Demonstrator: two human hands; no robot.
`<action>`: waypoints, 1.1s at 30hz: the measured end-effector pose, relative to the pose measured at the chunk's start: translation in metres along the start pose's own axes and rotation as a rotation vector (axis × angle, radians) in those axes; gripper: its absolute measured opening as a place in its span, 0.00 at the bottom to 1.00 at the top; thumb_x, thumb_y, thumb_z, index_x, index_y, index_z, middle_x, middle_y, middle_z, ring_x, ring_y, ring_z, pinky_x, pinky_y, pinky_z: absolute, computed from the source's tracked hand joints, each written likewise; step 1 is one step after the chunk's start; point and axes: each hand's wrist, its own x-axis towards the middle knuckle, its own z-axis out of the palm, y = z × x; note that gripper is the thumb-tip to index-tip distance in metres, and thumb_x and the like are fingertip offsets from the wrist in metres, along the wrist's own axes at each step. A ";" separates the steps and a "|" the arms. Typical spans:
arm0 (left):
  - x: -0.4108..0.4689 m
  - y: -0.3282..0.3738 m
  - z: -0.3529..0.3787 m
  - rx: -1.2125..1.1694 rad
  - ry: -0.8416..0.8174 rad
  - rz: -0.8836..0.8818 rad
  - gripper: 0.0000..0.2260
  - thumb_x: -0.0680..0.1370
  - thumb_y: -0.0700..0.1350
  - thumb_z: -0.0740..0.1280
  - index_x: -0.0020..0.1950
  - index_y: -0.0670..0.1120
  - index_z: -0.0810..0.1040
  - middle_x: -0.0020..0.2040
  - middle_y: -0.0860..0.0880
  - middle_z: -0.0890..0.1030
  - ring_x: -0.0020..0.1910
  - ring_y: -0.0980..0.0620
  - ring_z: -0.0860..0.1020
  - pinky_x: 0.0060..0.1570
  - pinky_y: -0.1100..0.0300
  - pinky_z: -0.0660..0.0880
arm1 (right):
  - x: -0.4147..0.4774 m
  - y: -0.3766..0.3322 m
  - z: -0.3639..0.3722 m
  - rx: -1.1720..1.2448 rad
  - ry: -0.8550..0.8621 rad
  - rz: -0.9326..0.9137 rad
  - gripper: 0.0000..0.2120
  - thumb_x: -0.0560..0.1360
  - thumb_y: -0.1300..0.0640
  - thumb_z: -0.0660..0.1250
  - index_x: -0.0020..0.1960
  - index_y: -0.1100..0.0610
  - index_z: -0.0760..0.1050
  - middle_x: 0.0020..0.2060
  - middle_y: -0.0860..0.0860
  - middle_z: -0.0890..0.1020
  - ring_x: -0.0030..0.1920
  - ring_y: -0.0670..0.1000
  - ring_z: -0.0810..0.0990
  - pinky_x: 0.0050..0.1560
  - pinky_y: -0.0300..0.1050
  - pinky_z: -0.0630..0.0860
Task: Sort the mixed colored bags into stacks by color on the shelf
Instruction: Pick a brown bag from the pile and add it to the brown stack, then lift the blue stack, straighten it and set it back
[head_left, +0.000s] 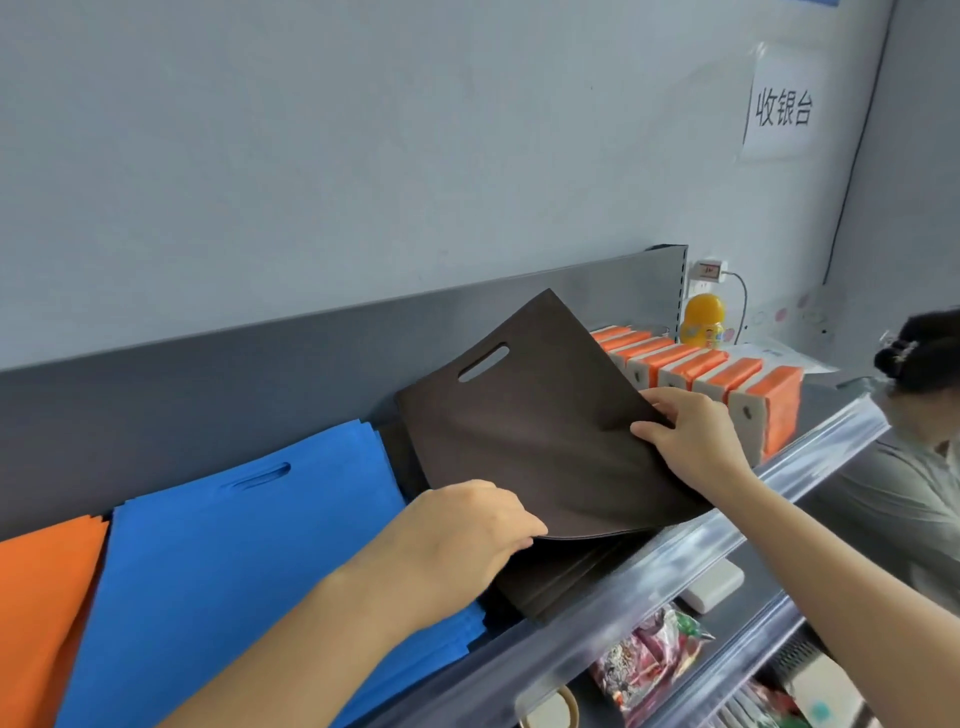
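- Light was soft, even and fairly bright, giving the wall (363, 156) a cool bluish cast.
- Shadows were faint; the darkest lay under the lifted brown bag (545, 441).
- The clear rail (727, 535) along the shelf front carried pale streaks of glare.
- Wide-angle distortion bowed the shelf's grey back panel (208, 384) and tilted lines near the edges.
- The left forearm (291, 639) and the lower right corner looked soft, while the paper sign (782, 106) was sharp enough to read.
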 end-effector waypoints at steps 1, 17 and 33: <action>0.008 0.004 0.004 -0.002 -0.004 -0.011 0.14 0.82 0.48 0.55 0.62 0.53 0.76 0.54 0.54 0.79 0.53 0.54 0.74 0.51 0.58 0.73 | 0.006 0.006 -0.002 -0.008 -0.001 -0.006 0.15 0.72 0.62 0.70 0.58 0.54 0.80 0.51 0.51 0.84 0.54 0.52 0.80 0.56 0.45 0.73; 0.016 0.029 0.016 -0.106 -0.199 -0.281 0.17 0.80 0.56 0.56 0.62 0.51 0.76 0.60 0.55 0.75 0.59 0.57 0.69 0.59 0.55 0.69 | 0.015 -0.017 0.052 -0.229 -0.534 -0.381 0.23 0.76 0.45 0.64 0.69 0.47 0.68 0.69 0.45 0.69 0.69 0.47 0.67 0.68 0.43 0.63; -0.177 -0.041 -0.028 0.028 0.068 -0.810 0.21 0.77 0.63 0.55 0.67 0.58 0.71 0.65 0.64 0.70 0.66 0.65 0.64 0.64 0.68 0.62 | -0.058 -0.101 0.082 -0.069 -0.663 -0.378 0.24 0.74 0.43 0.65 0.67 0.50 0.70 0.63 0.48 0.76 0.63 0.48 0.74 0.62 0.43 0.70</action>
